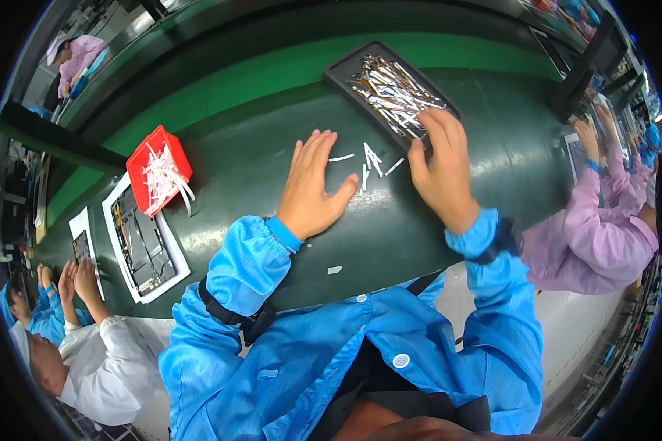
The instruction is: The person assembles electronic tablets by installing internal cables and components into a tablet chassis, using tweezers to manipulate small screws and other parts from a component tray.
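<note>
Where strips (374,156) lie, green table (390,242), co-workers (596,231)

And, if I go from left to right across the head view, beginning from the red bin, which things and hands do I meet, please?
Red open-topped bin → left hand → small cluster of loose white strips → right hand → nearest pink-coated co-worker.

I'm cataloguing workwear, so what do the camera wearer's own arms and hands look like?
The left hand and right hand are bare. Blue sleeves end in snug cuffs; black straps circle both sleeves, the left with a dark block.
</note>
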The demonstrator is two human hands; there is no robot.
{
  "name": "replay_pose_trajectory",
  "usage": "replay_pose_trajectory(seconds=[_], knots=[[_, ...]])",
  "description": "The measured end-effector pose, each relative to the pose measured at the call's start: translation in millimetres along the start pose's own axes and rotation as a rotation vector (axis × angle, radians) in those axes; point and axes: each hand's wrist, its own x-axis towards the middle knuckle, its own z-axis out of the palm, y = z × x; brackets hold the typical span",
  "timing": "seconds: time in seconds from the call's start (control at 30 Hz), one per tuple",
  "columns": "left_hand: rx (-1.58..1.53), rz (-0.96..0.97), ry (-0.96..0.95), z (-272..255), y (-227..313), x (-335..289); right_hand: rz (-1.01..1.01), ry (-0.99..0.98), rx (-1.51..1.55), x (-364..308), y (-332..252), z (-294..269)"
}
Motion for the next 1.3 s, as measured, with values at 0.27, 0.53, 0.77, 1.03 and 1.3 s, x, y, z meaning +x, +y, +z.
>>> replay_pose_trajectory(seconds=[0.27, 0.53, 0.77, 1.03, 1.3], knots=[[-0.528, -0.173, -0.194, 23.3, 34.4, -5.4, 0.061, -0.332, 0.34, -43.1, -59.5, 15.6], [-1.428, -0.698, -0.489, -99.7, 53.4, -153.3, 0.034, -0.337, 0.215, -18.3, -51.6, 40.4], [-1.849, -1.318, -0.515, -41.0, -0.2, -242.6, -0.128, -0.499, 0.082, -62.6, -92.0, 23.6], [-2.702, -0.574, -0.513, 28.6, 17.4, -214.0, -0.221, -0.631, 0.372, -155.0, -187.5, -16.0], [-2.427, -0.975, -0.318, 28.0, 20.3, -224.0, -0.204, -0.533, 0.582, -138.5, -138.1, -26.2]])
